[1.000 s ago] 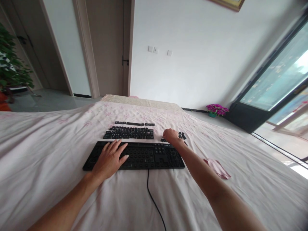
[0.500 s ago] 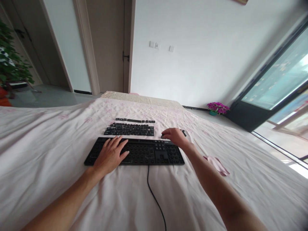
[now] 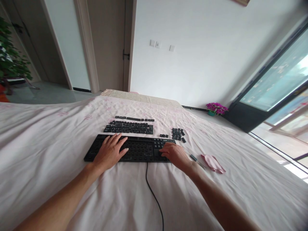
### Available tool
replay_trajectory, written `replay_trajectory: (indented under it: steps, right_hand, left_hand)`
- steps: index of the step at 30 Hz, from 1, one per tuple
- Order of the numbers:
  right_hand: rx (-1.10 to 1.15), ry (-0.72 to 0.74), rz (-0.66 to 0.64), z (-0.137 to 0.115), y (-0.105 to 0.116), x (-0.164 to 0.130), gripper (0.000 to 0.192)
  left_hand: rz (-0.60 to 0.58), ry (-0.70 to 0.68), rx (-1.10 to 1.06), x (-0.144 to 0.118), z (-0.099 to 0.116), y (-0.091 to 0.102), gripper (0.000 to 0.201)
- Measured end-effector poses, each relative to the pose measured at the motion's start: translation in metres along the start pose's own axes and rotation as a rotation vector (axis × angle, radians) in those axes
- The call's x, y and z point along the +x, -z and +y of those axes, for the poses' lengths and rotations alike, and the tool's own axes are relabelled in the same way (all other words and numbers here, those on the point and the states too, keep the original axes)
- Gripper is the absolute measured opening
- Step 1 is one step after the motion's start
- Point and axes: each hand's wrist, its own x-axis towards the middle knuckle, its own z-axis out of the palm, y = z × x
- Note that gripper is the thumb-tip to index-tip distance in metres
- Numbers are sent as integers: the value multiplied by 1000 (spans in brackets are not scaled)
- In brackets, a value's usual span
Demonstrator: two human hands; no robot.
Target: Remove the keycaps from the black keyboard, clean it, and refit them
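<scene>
A: Nearest you: the black cable [image 3: 154, 195] runs up the pale sheet [image 3: 48, 141] to the keyboard's front edge; your two forearms frame it.

B: And my hands?

A: Your left hand [image 3: 109, 152] lies flat on the left part of the black keyboard [image 3: 141, 149], fingers spread, gripping nothing; your right hand [image 3: 175, 154] rests on the keyboard's right end, fingers curled down onto the frame; whether they pinch a keycap, I cannot tell.

B: To the right of that hand?

A: A thin dark tool [image 3: 193, 157] lies just beside your wrist; a crumpled pink cloth [image 3: 213, 163] sits near it, a little further right.

B: Beyond the keyboard?

A: The keyboard lies square across the bed; behind it, loose keycaps in rows [image 3: 130, 127], with one long row behind those; off to the right, a small cluster of keycaps [image 3: 177, 133], apart from both hands.

B: Further still?

A: A door [image 3: 108, 45]; a white wall [image 3: 192, 57]; a pot of purple flowers [image 3: 216, 108] on the floor by the window [image 3: 279, 80].
</scene>
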Motion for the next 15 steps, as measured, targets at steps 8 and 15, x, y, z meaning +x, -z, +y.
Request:
replay_trajectory:
  steps: [8,15]
  right_hand:
    - [-52,60,-48,-9,7,3,19]
    - [-64,8,-56,-12,5,4,18]
  left_hand:
    - [26,4,-41,0,-1,-2,51]
    - [19,-2,-31,0,-1,0,50]
